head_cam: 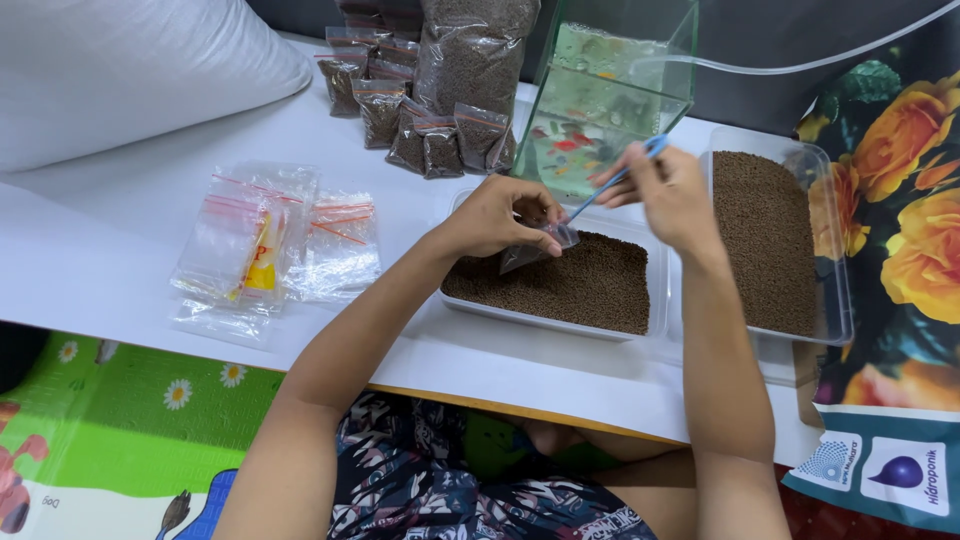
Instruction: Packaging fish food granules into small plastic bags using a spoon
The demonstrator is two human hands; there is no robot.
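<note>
My left hand holds a small clear zip bag open over a white tray of brown pellets. My right hand grips a thin blue spoon whose tip points down into the bag's mouth. The bag holds a few pellets and rests just above the pellet bed. Both hands hover over the tray's far edge.
A second clear tray of pellets lies to the right. Empty zip bags are piled at left, filled small bags and a large pellet bag at the back, beside a glass fish tank. A white sack lies far left.
</note>
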